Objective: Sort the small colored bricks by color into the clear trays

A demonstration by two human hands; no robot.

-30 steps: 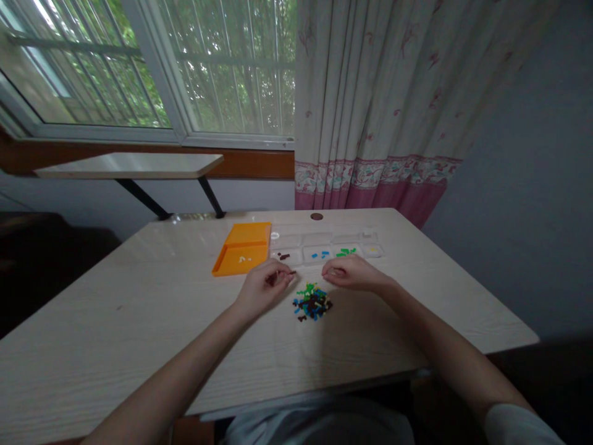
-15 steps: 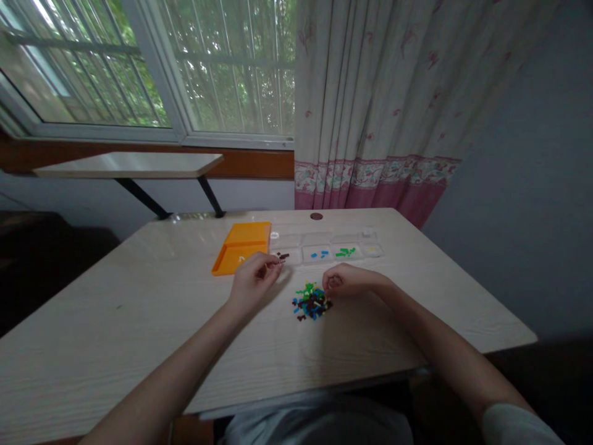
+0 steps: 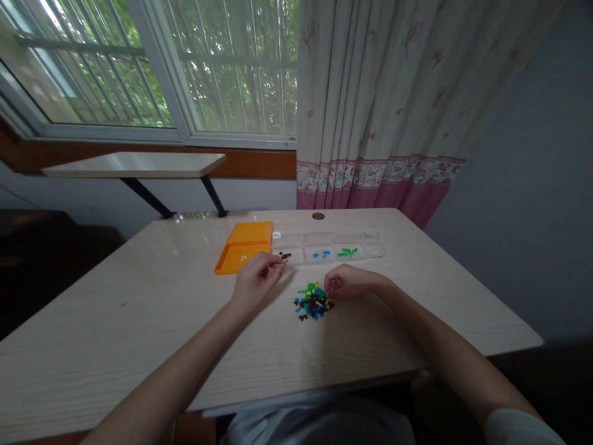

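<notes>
A heap of small plastic pieces (image 3: 313, 301), mixed brown, blue, green and yellow, lies on the table. At its right edge is my right hand (image 3: 354, 281), fingers curled in a pinch; whatever they hold is hidden. My left hand (image 3: 256, 279) is pinched at the near left of a clear compartment tray (image 3: 319, 240), its fingertips beside some dark brown pieces (image 3: 284, 254). A tiny bit shows at those fingertips, too small to name. Other compartments of the tray hold blue pieces (image 3: 321, 254), green pieces (image 3: 347, 252) and a little yellow.
An open orange case (image 3: 251, 232) with a few white pieces in it lies left of the tray, partly behind my left hand. A raised shelf (image 3: 139, 164) on black brackets stands at the back left. A round brown cap (image 3: 318, 216) is set in the table (image 3: 185, 334) near its back edge.
The whole view has shifted slightly, so everything sits a little further right. Both hands keep nearly the same place and pinch relative to tray and heap.
</notes>
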